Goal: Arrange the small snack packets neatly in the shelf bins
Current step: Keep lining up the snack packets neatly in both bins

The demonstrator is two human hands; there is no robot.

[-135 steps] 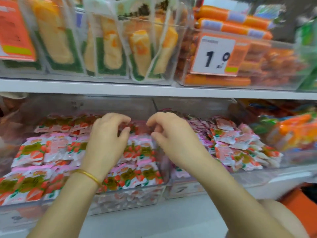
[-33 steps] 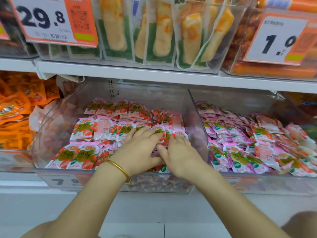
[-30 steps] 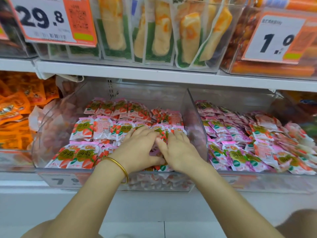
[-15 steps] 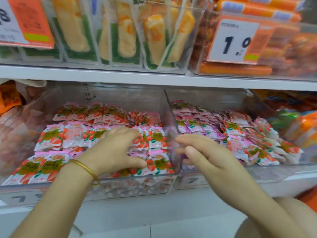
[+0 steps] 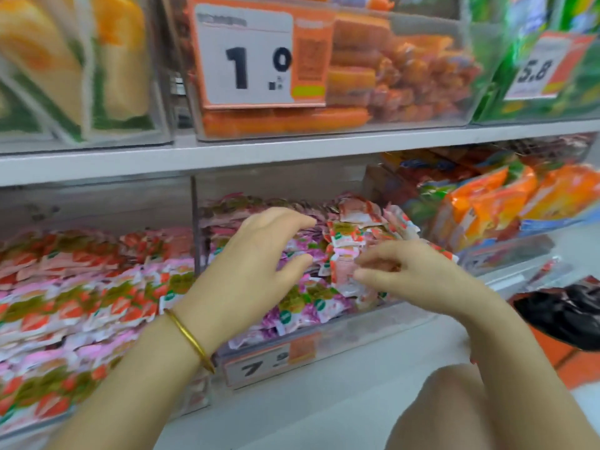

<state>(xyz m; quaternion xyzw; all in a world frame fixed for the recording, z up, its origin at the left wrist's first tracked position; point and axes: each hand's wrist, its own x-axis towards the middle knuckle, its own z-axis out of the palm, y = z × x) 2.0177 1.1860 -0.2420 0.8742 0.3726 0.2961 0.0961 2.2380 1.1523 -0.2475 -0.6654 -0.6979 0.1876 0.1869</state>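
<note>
Over the bin, pink glossy packets, left hand spread, right hand pinching one

Your bangle is shiny gold metal. Beyond it, the packets are glossy plastic film in a clear, smooth plastic bin. Above it, the tag looks like matt paper.

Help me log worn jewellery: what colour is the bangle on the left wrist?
Gold. The bangle shows best in the head view, the only one.
</note>
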